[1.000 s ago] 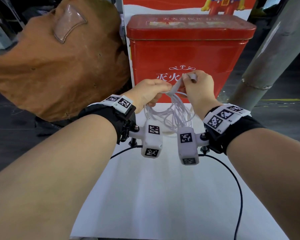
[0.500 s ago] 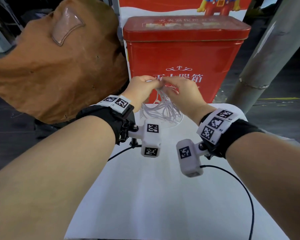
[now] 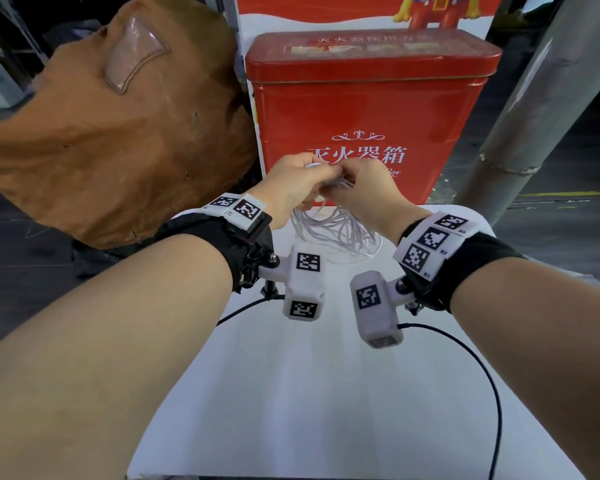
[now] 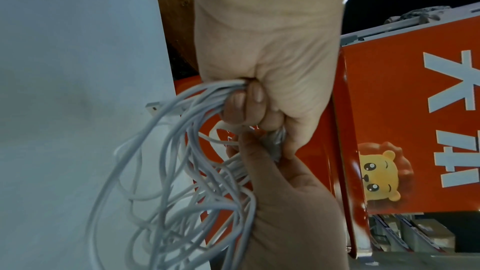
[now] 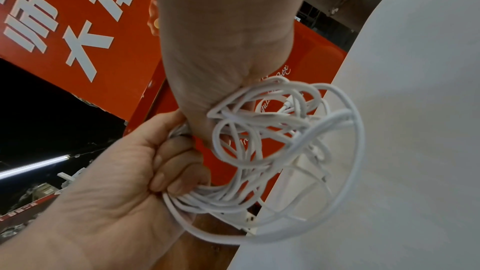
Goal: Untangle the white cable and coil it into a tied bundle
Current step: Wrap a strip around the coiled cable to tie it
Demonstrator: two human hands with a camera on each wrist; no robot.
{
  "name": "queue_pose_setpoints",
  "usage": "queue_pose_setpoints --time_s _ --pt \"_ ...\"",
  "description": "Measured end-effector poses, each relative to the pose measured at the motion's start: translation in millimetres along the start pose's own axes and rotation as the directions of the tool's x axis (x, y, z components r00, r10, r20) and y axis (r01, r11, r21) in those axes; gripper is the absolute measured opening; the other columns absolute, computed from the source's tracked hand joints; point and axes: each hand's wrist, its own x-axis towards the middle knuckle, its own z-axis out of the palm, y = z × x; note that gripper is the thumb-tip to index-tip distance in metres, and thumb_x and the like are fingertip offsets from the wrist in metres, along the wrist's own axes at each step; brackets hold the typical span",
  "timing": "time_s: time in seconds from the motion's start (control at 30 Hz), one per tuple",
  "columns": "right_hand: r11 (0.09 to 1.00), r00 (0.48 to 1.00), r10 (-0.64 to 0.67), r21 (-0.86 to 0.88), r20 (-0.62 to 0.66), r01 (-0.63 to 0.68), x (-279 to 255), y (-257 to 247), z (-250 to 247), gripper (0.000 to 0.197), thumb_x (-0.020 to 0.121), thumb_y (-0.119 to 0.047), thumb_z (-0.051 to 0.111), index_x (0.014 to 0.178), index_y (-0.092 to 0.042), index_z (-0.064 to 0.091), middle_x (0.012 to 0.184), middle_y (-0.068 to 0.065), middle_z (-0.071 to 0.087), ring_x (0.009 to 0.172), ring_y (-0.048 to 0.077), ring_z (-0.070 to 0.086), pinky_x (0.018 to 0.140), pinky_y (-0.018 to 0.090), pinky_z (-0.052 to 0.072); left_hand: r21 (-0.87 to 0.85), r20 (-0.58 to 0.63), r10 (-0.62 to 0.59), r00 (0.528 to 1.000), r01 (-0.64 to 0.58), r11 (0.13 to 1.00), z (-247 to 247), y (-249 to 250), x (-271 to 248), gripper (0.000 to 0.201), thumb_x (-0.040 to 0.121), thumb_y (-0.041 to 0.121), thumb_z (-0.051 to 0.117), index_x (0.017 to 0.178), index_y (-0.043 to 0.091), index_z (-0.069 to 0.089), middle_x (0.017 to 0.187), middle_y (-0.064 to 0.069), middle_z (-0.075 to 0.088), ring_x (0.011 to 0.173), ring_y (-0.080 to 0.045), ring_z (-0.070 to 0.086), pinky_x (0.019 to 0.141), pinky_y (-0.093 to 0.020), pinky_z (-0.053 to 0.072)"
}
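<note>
The white cable (image 3: 336,233) hangs in several loose loops just above the far end of the white table (image 3: 326,393). My left hand (image 3: 300,187) grips the top of the bundle in a fist, its fingers curled round the strands (image 4: 228,93). My right hand (image 3: 364,190) presses against it from the right and pinches the same gathered spot, where a short grey strap (image 4: 275,141) shows between the two hands. The cable loops (image 5: 280,141) dangle beside my right hand (image 5: 215,81). A flat white plug (image 4: 153,108) sticks out of the loops.
A red metal box (image 3: 371,109) with white lettering stands right behind the hands. A bulky brown covered shape (image 3: 118,133) sits to the left and a grey slanted pole (image 3: 541,98) to the right. Black camera leads (image 3: 482,368) cross the table.
My right hand, which held the strap end raised a second ago, has come down and left to meet my left hand at the top of the bundle. The loops still hang below.
</note>
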Motion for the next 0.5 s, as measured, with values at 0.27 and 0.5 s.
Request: queue_pose_setpoints --time_s 0.27,0.5 --pt "0.988 0.98 0.149 0.007 0.129 -0.151 1.2 0.9 -3.8 0.026 0.084 -0.005 0.061 0.061 -0.015 0.057 0.061 0.002 0.049 0.062 0.016 0.042 0.048 0.017 0.032 0.125 -0.057 0.008 0.998 -0.001 0.992 7.3 -6.0 0.1 0.023 0.086 0.025 0.07 0.084 0.012 0.05 0.06 -0.003 0.049 0.046 -0.012 0.04 0.043 -0.021 0.032" --pt "0.961 0.958 0.238 0.105 0.16 -0.256 -1.7 2.2 -5.5 0.02 0.08 0.004 0.057 0.094 0.0 0.07 0.067 0.0 0.069 0.037 0.001 0.035 0.038 0.012 0.03 0.362 -0.015 0.088 0.996 -0.076 0.929 3.4 -5.3 2.8 0.03 0.087 0.036 0.068 0.095 0.009 0.059 0.072 0.0 0.055 0.055 -0.011 0.044 0.044 -0.02 0.037"
